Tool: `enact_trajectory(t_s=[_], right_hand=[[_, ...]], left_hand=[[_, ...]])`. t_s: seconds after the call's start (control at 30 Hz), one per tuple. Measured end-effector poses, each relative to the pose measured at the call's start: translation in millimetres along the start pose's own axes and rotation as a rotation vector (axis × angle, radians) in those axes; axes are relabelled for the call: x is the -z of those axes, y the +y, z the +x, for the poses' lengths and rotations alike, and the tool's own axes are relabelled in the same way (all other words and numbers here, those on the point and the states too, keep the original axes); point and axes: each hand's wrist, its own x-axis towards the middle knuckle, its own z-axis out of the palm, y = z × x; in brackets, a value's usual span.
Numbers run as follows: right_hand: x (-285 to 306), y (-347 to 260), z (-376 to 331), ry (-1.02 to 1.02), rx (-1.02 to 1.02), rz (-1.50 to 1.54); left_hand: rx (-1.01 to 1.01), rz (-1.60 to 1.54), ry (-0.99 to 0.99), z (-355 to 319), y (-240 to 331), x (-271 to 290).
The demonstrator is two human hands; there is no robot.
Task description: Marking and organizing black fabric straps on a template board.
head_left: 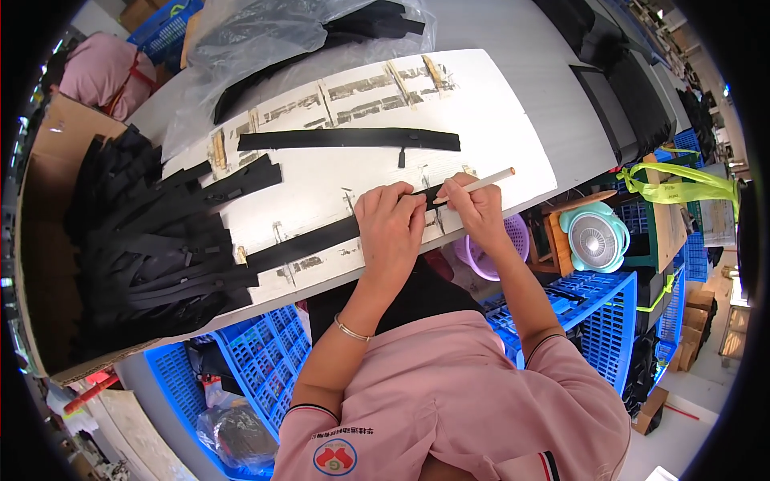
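Note:
My left hand (391, 227) presses its fingertips flat on a long black strip (309, 241) that lies across the white work board (497, 136). My right hand (475, 207) holds a pale wooden stick (481, 183) like a pen, its tip touching the strip's right end near my left fingers. A second black strip with a small tab (349, 139) lies farther back on the board, apart from both hands.
A pile of black strips (152, 240) fills a cardboard box at left. A clear plastic bag of black pieces (273, 36) sits at the back. Blue crates (265, 361), a purple basket (513, 232) and a small teal fan (595, 236) stand below the board.

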Motion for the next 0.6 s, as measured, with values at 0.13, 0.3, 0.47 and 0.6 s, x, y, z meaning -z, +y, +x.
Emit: enact_trajectory(t_s=[0.13,0.3,0.47,0.6], right_hand=[[-1,2,1,0.003,0.037,-0.005],[-3,-2,5,-0.033,0.127,-0.094],[5,9,-4,-0.009,0.009,0.064],[-5,-1,-1,0.024,0.039,0.066]], left_hand=[[0.000,-0.010,0.002,0,-1,0],[0.005,-0.012,0.008,-1,-4,2],[0.044,-0.146,-0.066,-2,-7,8],[0.011,0.097,0.095,7,-43,51]])
